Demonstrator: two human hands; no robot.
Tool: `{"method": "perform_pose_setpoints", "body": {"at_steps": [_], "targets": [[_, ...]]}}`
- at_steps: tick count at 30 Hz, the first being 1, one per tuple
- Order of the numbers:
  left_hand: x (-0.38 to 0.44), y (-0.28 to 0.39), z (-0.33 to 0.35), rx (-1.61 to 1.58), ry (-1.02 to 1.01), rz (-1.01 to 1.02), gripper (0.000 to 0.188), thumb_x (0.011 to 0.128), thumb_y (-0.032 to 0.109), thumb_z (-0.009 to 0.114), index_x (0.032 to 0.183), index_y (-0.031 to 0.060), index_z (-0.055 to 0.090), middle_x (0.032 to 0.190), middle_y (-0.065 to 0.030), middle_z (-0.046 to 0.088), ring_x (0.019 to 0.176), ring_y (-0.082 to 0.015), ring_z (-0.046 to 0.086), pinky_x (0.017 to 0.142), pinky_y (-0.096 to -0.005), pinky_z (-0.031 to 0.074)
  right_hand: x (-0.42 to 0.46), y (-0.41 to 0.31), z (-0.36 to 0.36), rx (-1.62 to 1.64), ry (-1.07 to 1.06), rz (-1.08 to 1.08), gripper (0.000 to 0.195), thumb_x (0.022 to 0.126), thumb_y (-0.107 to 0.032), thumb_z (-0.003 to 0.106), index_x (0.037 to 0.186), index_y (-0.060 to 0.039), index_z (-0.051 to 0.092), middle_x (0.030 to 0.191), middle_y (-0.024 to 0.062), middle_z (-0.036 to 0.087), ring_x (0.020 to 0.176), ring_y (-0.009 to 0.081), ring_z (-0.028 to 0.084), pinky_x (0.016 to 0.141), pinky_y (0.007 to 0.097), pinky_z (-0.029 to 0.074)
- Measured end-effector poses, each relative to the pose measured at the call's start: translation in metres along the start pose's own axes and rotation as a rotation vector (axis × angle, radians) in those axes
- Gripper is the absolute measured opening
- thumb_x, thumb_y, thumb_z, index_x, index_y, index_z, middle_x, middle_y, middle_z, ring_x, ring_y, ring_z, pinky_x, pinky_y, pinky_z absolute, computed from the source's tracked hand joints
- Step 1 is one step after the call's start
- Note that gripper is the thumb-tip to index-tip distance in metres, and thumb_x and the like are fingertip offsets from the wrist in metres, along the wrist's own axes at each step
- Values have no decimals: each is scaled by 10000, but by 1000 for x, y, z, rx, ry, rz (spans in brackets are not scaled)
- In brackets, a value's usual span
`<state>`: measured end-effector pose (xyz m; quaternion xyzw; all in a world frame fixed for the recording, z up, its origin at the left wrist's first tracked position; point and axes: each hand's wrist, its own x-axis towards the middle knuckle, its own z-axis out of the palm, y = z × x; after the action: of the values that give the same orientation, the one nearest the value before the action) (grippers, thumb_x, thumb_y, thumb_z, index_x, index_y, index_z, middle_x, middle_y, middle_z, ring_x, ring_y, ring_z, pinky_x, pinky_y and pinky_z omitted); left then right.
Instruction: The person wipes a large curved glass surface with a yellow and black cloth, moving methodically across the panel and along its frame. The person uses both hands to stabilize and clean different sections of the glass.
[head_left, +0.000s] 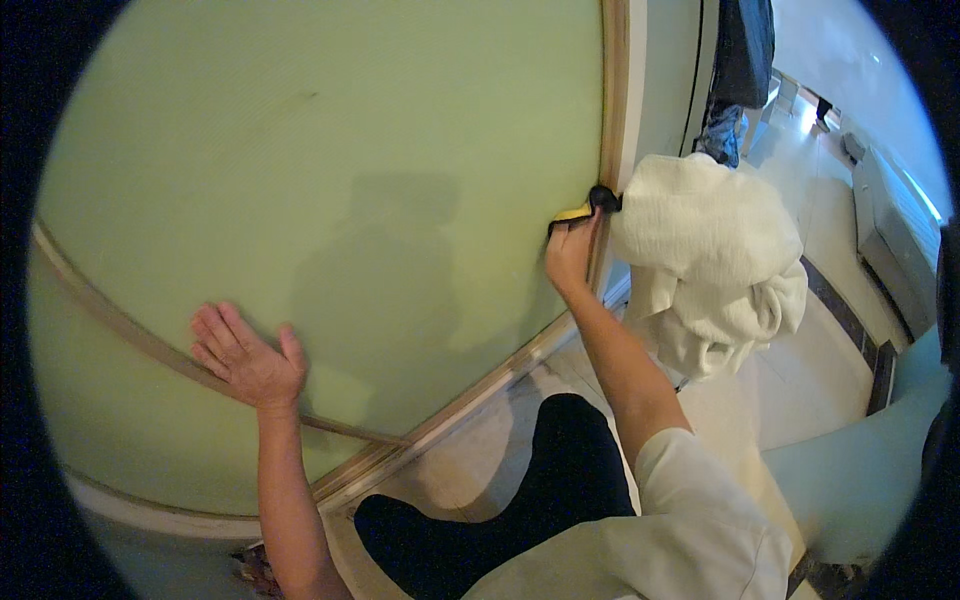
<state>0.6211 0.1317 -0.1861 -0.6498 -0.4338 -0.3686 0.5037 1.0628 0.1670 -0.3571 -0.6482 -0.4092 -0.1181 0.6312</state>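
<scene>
A large pale-green panel (480, 112) fills the left of the view, bordered by wooden trim (613, 90). My left hand (251, 360) rests on it with the palm down and fingers apart, across a thin curved wooden strip (127, 315). Near the right-hand trim, my right hand (571, 251) grips a yellow and black hand tool (576, 215). Its black rounded end sits beside the trim. My fingers cover part of the tool, so I cannot tell its exact kind.
A heap of cream fabric (712, 225) stands close to my right forearm. Lower trim (510, 367) borders the tiled floor (465, 480) by my legs. Beyond the fabric are dark hanging cloth (742, 52) and a grey box-like object (889, 232). A person's foot (823, 124) shows far back.
</scene>
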Motion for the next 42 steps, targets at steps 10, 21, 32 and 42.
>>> {"method": "perform_pose_setpoints", "body": {"at_steps": [10, 21, 32, 42], "targets": [[-3, -1, -4, -36, -46, -33, 836, 829, 443, 581, 1479, 4, 290, 1555, -201, 237, 1452, -386, 179, 1160, -560, 111, 98, -81, -13, -77, 103, -366, 627, 942, -167, 434, 1455, 106, 198, 1509, 328, 200, 1406, 460, 197, 1163, 481, 147], [-6, 1, -2, -80, -22, -40, 824, 832, 420, 581, 1473, -11, 293, 1564, -187, 231, 1451, -379, 189, 1169, -553, 112, -48, -112, 6, -96, -236, -414, 804, 871, -252, 511, 1428, 180, 124, 1506, 377, 98, 1416, 496, 115, 1167, 514, 86], [-9, 3, -3, -133, -44, -84, 849, 793, 398, 633, 1486, 41, 298, 1563, -160, 246, 1457, -341, 197, 1171, -539, 110, 3, -43, -2, -111, -76, -307, 718, 943, -220, 454, 1445, 160, 109, 1512, 380, 77, 1406, 488, 150, 1162, 495, 110], [-11, -2, -7, -138, -38, -75, 857, 786, 387, 651, 1486, 44, 296, 1562, -157, 250, 1452, -355, 202, 1169, -548, 110, 36, -146, -1, -265, -149, -740, 833, 875, -360, 551, 1474, 91, 188, 1527, 348, 118, 1403, 522, 128, 1152, 579, 78]]}}
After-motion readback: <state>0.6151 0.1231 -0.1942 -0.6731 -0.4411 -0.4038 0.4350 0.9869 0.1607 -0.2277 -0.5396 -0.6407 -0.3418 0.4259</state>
